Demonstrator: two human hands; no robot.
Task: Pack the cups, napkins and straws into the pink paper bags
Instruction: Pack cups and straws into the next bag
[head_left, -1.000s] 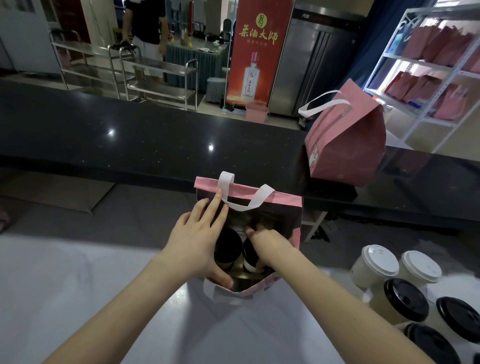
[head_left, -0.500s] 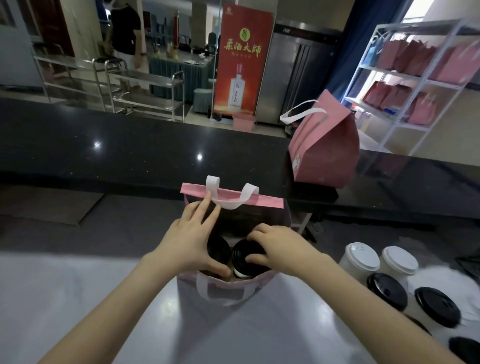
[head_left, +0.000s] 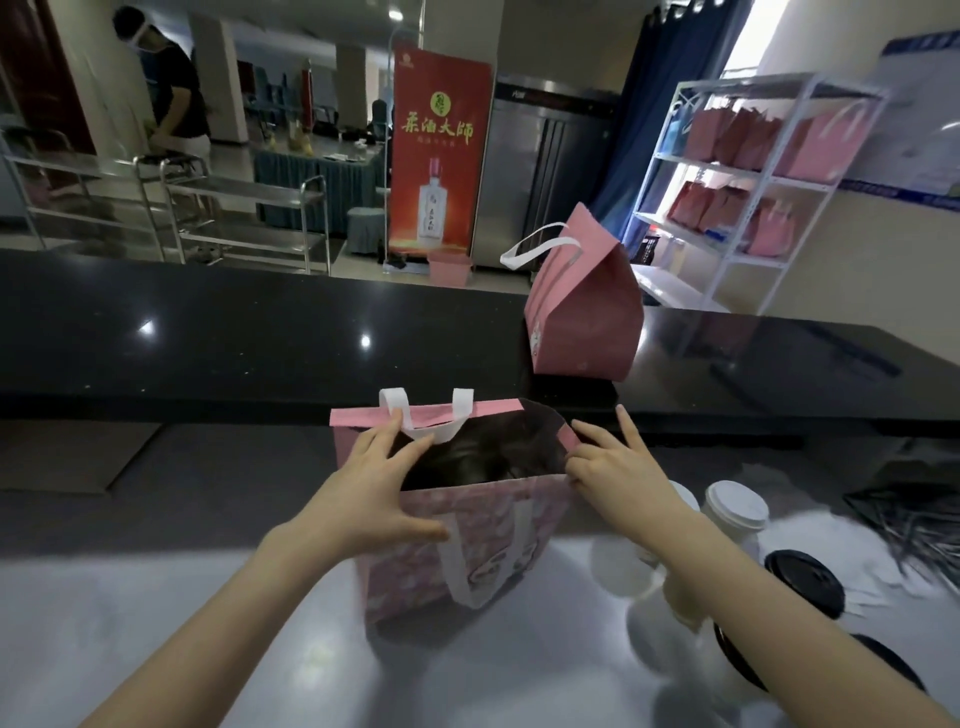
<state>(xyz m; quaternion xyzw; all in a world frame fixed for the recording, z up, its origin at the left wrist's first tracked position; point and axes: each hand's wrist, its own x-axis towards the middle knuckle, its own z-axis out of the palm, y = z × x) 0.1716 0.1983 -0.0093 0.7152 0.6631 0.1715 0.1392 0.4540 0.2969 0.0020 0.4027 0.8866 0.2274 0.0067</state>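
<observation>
slender bare forearms (head_left: 208, 623) lead to a bare left grip (head_left: 363, 499) and right grip (head_left: 618, 473).

A pale glossy table (head_left: 208, 623) carries 1 open pink paper bag (head_left: 415, 571), standing upright. To its right stand white-lidded cups (head_left: 735, 506) and black-lidded cups (head_left: 802, 582), with blurred white napkins (head_left: 836, 540) and dark straws (head_left: 914, 525) beside them. Beyond, a black counter (head_left: 208, 332) holds 1 closed pink bag (head_left: 582, 322).
</observation>
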